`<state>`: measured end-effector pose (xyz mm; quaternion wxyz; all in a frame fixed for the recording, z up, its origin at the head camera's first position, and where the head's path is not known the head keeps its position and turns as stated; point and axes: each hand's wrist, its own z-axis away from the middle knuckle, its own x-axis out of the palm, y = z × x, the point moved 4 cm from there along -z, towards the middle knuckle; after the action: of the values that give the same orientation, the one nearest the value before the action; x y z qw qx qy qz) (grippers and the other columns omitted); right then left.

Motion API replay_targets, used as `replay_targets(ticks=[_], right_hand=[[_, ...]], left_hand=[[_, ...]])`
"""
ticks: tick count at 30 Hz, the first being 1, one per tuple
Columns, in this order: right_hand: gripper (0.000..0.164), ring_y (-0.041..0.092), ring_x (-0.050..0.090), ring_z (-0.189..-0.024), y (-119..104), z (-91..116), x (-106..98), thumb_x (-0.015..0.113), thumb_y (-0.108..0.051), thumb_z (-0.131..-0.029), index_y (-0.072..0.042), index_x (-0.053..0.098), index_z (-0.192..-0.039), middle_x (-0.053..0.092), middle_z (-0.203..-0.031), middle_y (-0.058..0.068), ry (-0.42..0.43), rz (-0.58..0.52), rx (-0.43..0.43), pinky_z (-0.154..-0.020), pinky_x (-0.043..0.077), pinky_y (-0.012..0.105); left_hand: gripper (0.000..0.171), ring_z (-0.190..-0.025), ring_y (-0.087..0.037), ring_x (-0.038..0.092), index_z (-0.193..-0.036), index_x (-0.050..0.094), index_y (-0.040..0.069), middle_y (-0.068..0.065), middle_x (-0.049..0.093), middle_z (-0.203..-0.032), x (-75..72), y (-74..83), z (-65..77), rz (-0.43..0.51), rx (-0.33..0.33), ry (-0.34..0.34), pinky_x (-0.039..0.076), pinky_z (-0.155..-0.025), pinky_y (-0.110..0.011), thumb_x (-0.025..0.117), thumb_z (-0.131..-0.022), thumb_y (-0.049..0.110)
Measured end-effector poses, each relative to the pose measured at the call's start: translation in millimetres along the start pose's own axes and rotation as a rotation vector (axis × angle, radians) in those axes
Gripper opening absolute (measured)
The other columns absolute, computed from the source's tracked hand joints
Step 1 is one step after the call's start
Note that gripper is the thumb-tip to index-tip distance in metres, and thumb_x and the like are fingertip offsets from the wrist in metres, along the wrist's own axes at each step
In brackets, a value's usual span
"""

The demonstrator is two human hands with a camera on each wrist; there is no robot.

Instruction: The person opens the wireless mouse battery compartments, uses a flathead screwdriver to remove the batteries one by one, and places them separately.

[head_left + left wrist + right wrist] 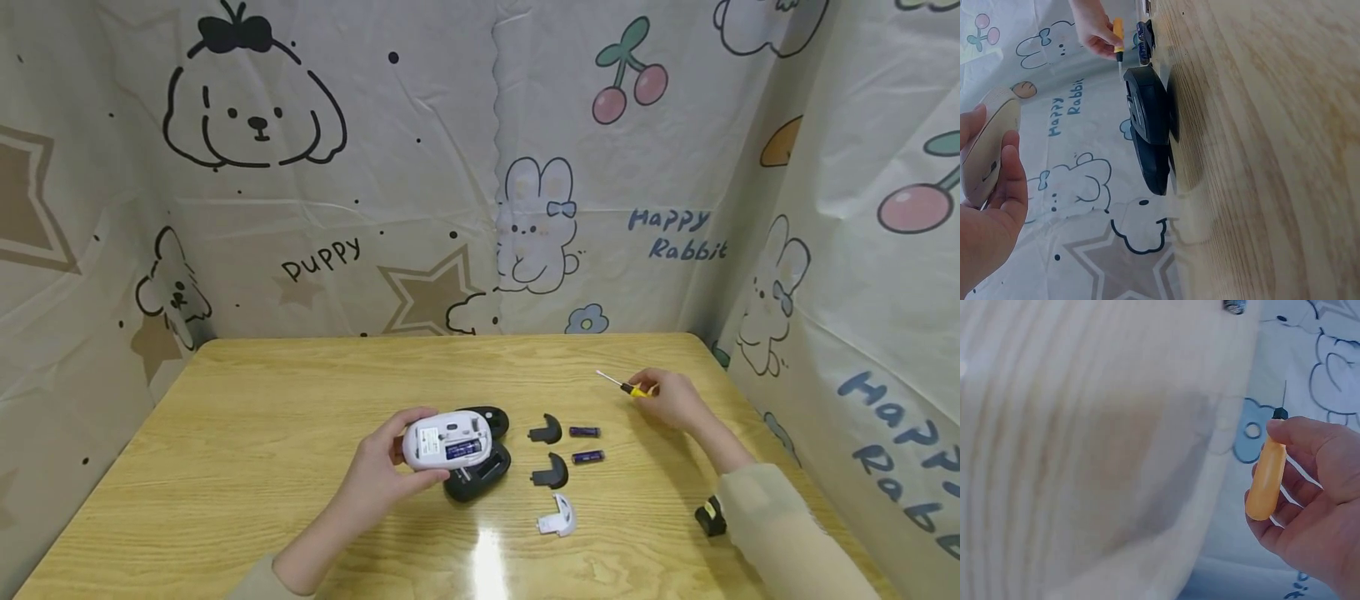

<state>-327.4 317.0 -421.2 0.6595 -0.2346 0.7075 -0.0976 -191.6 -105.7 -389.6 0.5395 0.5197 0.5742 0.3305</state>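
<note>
In the head view my left hand grips a white computer mouse by its edges, underside up. Its battery bay is uncovered and a dark purple battery lies inside. Two black mice, one nearer and one farther, lie on the table partly behind the white one. Over the table's right side my right hand holds a small screwdriver by its yellow handle. The thumb presses near the black collar, and the thin metal shaft points away from the palm.
Right of the mice lie two black covers and a white cover. Two loose batteries are beside them. A small black-and-yellow object sits near the right sleeve. Printed cloth hangs behind the wooden table.
</note>
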Motion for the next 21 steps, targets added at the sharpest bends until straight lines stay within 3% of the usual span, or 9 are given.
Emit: replay_targets(ticks=[6,11,17,21], right_hand=[[0.02,0.022,0.057,-0.078,-21.4,3.4,-13.8,0.071,-0.006,-0.08,0.0,0.063,-0.098,0.063,-0.087,0.011,0.029,-0.007,-0.06,-0.068,0.049,0.035],[0.02,0.021,0.056,-0.078,-40.9,6.7,-24.6,0.072,-0.01,-0.08,-0.003,0.062,-0.097,0.064,-0.087,0.009,0.048,-0.007,-0.089,-0.066,0.048,0.032],[0.019,0.023,0.058,-0.082,-66.9,13.1,-35.9,0.071,-0.011,-0.081,-0.006,0.063,-0.098,0.065,-0.091,0.008,0.096,-0.001,-0.136,-0.07,0.051,0.037],[0.019,0.021,0.058,-0.08,-83.2,18.1,-42.4,0.072,-0.009,-0.08,-0.007,0.064,-0.097,0.066,-0.089,0.006,0.139,-0.009,-0.177,-0.068,0.051,0.035]], left_hand=[[0.071,-0.079,-0.016,0.064,-0.126,0.055,0.012,-0.011,0.061,-0.113,-0.3,0.2,0.0,-0.008,0.025,0.001,0.056,-0.068,-0.024,0.087,-0.062,0.008],[0.069,-0.08,-0.014,0.064,-0.123,0.056,0.015,-0.011,0.062,-0.113,-1.1,1.3,-0.6,-0.023,0.049,0.015,0.056,-0.07,-0.026,0.087,-0.062,0.008],[0.07,-0.081,-0.015,0.063,-0.124,0.056,0.017,-0.008,0.061,-0.114,-1.5,3.2,-1.6,-0.042,0.029,0.023,0.056,-0.07,-0.025,0.087,-0.062,0.008],[0.071,-0.083,-0.016,0.062,-0.125,0.056,0.016,-0.008,0.061,-0.115,-1.8,4.3,-3.2,-0.051,0.026,0.022,0.055,-0.072,-0.024,0.087,-0.062,0.008]])
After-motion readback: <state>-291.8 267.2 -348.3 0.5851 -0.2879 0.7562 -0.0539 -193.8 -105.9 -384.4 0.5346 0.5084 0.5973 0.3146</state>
